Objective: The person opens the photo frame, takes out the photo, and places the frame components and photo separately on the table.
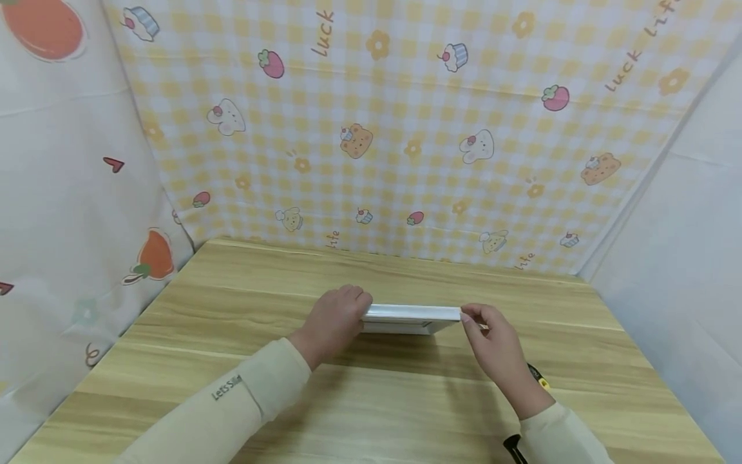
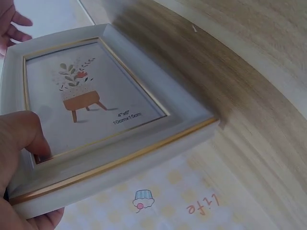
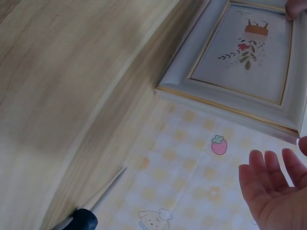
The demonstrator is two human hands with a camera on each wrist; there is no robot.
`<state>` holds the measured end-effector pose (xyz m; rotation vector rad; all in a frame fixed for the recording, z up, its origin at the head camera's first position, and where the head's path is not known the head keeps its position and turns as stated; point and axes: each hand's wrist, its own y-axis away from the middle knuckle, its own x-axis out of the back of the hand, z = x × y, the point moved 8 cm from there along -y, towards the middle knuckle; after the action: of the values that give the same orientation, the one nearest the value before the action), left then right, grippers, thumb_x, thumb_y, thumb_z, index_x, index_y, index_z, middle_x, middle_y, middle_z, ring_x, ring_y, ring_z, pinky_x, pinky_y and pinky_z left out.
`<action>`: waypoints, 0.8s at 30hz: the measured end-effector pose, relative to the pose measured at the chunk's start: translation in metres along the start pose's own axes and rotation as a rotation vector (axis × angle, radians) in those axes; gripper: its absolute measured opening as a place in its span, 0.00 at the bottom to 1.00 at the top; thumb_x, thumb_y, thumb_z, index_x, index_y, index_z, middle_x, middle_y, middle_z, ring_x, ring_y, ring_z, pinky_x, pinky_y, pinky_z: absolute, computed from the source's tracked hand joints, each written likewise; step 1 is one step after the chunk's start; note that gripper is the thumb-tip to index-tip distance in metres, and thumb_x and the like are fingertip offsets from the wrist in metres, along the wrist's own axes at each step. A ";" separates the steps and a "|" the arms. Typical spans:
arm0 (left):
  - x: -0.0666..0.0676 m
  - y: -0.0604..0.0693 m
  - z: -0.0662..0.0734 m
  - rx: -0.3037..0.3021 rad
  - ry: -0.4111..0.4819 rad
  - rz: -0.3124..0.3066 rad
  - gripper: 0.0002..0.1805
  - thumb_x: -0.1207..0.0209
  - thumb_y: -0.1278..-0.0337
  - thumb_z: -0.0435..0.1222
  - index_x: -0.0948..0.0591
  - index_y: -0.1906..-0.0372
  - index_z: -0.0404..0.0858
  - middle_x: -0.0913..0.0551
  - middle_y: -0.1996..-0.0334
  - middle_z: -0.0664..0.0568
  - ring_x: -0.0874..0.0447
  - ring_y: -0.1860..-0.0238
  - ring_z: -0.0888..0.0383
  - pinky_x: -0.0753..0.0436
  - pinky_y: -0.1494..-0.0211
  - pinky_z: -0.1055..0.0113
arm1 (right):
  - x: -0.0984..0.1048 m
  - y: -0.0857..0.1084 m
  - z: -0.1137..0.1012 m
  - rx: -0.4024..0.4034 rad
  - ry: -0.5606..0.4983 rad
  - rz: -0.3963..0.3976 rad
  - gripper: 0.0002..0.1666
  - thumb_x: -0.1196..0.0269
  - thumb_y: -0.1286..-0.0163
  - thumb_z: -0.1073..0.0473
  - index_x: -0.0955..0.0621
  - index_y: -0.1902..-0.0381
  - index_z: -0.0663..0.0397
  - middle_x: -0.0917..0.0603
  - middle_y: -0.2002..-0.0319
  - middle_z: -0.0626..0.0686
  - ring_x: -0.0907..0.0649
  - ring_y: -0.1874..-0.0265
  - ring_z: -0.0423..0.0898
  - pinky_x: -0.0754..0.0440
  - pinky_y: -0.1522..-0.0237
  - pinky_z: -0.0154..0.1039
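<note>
While my left hand [image 1: 334,319] pinches the picture frame [image 1: 413,312], my right hand [image 1: 494,341] rests loosely uncurled at its corner; should my left grip slacken, it could tip.

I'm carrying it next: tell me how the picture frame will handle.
The picture frame should stay stiff, given its thick, straight borders. Its smooth surface may feel slightly slippery. Held tilted, it could tip if released.
</note>
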<state>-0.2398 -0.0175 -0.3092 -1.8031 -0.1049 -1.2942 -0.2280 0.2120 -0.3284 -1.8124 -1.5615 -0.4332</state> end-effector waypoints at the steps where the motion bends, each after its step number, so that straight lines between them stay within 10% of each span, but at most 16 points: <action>1: 0.000 0.000 -0.002 0.019 0.011 -0.014 0.14 0.30 0.63 0.23 0.23 0.71 0.36 0.20 0.75 0.52 0.25 0.75 0.59 0.23 0.72 0.71 | 0.000 0.000 0.001 -0.006 0.000 0.001 0.15 0.48 0.25 0.61 0.22 0.48 0.64 0.20 0.51 0.59 0.21 0.50 0.54 0.22 0.53 0.49; 13: -0.014 0.001 -0.040 0.462 0.288 -0.269 0.08 0.36 0.52 0.27 0.21 0.67 0.39 0.17 0.67 0.54 0.20 0.67 0.61 0.18 0.63 0.64 | -0.010 0.001 0.016 -0.116 -0.006 -0.103 0.16 0.49 0.25 0.61 0.24 0.46 0.63 0.21 0.46 0.61 0.23 0.45 0.55 0.24 0.48 0.52; 24: -0.020 0.013 -0.065 0.780 0.614 -0.275 0.13 0.40 0.50 0.26 0.22 0.56 0.34 0.15 0.57 0.44 0.15 0.57 0.50 0.16 0.59 0.57 | -0.018 0.004 0.024 -0.149 0.013 -0.156 0.16 0.49 0.26 0.61 0.24 0.46 0.64 0.28 0.36 0.65 0.24 0.44 0.55 0.23 0.50 0.48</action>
<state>-0.2890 -0.0626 -0.3291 -0.7146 -0.4562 -1.6455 -0.2323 0.2153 -0.3575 -1.7993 -1.7082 -0.6485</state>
